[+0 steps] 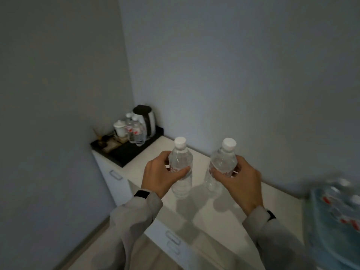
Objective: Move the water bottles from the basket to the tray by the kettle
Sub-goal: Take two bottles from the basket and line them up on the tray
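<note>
Clear plastic bottles stand upright in both my hands: left hand (pixel 161 173) wraps one bottle (pixel 181 168), right hand (pixel 236 179) the other bottle (pixel 221 166). My tray (pixel 126 152) by the kettle (pixel 145 120) lies ahead-left, nearer my left; the basket (pixel 331 227) sits right.

A blurred blue basket (pixel 319 227) of bottles is cut off at near right; far tray (pixel 124 152) clutter stays indistinct.
</note>
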`<act>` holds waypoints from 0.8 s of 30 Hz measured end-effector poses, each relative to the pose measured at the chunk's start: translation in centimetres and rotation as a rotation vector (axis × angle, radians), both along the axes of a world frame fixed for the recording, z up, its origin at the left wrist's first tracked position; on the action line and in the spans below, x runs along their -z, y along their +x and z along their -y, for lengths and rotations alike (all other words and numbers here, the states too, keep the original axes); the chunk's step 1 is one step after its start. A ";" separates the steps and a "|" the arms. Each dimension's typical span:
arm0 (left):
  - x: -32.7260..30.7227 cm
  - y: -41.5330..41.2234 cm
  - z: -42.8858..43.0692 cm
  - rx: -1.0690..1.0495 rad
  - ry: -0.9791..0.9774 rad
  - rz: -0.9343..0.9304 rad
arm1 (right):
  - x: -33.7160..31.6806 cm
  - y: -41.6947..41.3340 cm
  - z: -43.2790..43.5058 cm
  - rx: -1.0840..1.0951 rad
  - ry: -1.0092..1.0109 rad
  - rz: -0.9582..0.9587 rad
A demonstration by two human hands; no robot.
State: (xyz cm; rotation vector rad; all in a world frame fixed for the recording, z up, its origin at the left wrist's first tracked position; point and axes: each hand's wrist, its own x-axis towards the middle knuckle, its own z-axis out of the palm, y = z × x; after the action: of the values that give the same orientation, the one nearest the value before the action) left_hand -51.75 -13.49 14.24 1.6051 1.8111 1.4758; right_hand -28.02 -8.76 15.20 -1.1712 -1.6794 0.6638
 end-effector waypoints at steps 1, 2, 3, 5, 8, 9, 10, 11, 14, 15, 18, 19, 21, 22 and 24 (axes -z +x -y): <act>0.1 -2.1 0.1 -0.019 -0.002 0.000 | 0.1 -2.3 -0.5 -0.023 0.001 -0.008; 0.2 -4.3 0.1 -0.039 -0.001 0.002 | 0.2 -4.7 -1.1 -0.043 0.002 -0.014; 0.4 -6.4 0.0 -0.058 0.003 0.006 | 0.4 -7.1 -1.7 -0.061 0.001 -0.019; 0.6 -10.9 -0.4 -0.090 0.004 0.012 | 0.8 -11.8 -3.1 -0.088 -0.003 -0.031; 0.8 -17.5 -1.8 -0.132 -0.010 -0.024 | 1.6 -18.5 -5.6 -0.138 -0.011 -0.067; 0.8 -19.6 -2.4 -0.143 -0.019 -0.037 | 1.9 -20.6 -6.5 -0.154 -0.019 -0.076; 0.6 -21.7 -3.1 -0.152 -0.028 -0.049 | 2.1 -22.8 -7.4 -0.166 -0.031 -0.081; 0.5 -23.7 -3.8 -0.161 -0.038 -0.063 | 2.2 -25.0 -8.2 -0.174 -0.049 -0.089; 0.0 -29.1 -5.9 -0.180 -0.044 -0.087 | 2.4 -30.9 -10.5 -0.198 -0.064 -0.083; -0.1 -30.8 -6.6 -0.179 -0.046 -0.080 | 2.4 -32.6 -11.1 -0.205 -0.067 -0.077; -0.2 -35.4 -8.6 -0.167 -0.048 -0.057 | 2.1 -37.3 -12.3 -0.187 -0.067 -0.061; -0.1 -36.9 -9.3 -0.155 -0.050 -0.054 | 2.2 -38.7 -12.6 -0.168 -0.049 -0.054; 0.3 -39.9 -10.8 -0.118 -0.057 -0.034 | 2.4 -41.5 -13.2 -0.116 -0.009 -0.007; 0.6 -41.3 -11.6 -0.099 -0.056 -0.026 | 2.5 -42.9 -13.6 -0.098 -0.027 0.012; 1.2 -44.1 -13.1 -0.055 -0.060 -0.018 | 3.0 -45.4 -13.9 -0.072 -0.090 0.018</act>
State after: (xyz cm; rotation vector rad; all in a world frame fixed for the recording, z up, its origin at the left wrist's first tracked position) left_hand -95.88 -0.42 13.02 1.5559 1.9054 1.4204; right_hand -73.40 5.15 12.21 -1.1878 -1.7288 0.7829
